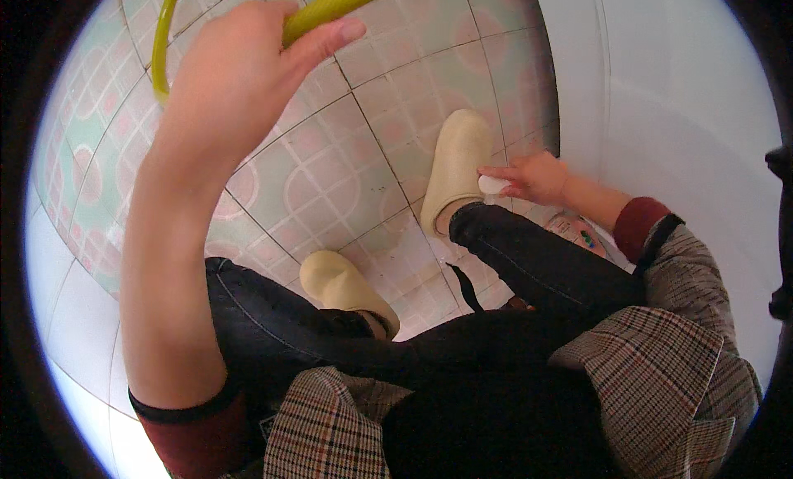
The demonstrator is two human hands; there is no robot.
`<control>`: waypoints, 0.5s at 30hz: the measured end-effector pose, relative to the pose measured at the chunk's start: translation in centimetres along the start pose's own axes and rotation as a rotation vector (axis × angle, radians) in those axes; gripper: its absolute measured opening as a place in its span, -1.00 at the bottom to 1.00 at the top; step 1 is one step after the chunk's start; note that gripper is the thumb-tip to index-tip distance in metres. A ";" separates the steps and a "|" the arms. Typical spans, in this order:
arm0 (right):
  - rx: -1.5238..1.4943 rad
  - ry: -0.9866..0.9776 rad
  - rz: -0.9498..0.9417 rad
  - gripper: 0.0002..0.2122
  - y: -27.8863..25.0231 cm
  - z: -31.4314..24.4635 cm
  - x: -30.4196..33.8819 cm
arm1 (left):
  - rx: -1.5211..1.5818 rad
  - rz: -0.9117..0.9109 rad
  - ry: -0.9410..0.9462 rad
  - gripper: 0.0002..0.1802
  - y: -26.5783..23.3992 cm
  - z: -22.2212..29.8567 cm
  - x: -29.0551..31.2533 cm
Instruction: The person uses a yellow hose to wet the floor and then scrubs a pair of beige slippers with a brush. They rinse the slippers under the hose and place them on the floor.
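Observation:
A yellow-green hose [343, 7] passes through my left hand [248, 62], which is raised at the upper left with its fingers curled round it and the thumb lying alongside. Another stretch of the same-coloured hose hangs down left of that hand. Lower on the right, my right hand [538, 178] pinches a small white object [493, 184] with a rounded edge; its kind cannot be made out. That hand is beside the toe half of my right cream clog [458, 161], in front of a white panel.
Patterned tiles [322, 190] cover the floor. A smooth white panel [661, 91] rises along the right. Beneath my right forearm stands a pinkish container [578, 231] with a coloured print. My left clog [347, 289] and a dark strap [465, 287] are near my legs.

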State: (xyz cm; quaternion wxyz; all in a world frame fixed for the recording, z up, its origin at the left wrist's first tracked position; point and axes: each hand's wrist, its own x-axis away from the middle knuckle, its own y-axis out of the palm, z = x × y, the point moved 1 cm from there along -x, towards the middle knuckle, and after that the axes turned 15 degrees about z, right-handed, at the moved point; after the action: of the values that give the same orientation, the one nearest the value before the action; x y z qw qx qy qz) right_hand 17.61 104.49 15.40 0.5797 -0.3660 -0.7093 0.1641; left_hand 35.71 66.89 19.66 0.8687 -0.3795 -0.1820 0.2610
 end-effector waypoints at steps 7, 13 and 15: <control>-0.246 0.113 0.216 -0.49 4.2 -0.6 1.3 | -0.147 -0.267 0.039 -0.41 3.0 0.4 0.6; -0.269 0.244 0.374 -0.52 3.8 -1.3 -4.0 | -0.309 -0.436 0.093 -0.42 3.5 0.7 0.9; -0.214 0.276 0.387 -0.52 3.7 -0.5 -4.9 | -0.308 -0.444 0.153 -0.41 3.5 1.2 1.0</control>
State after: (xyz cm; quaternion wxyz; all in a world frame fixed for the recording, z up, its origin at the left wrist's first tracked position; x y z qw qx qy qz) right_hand 19.56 103.46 9.70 0.5869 -0.5730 -0.5535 0.1443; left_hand 34.75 70.16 17.91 0.8480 -0.4766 -0.2319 0.0042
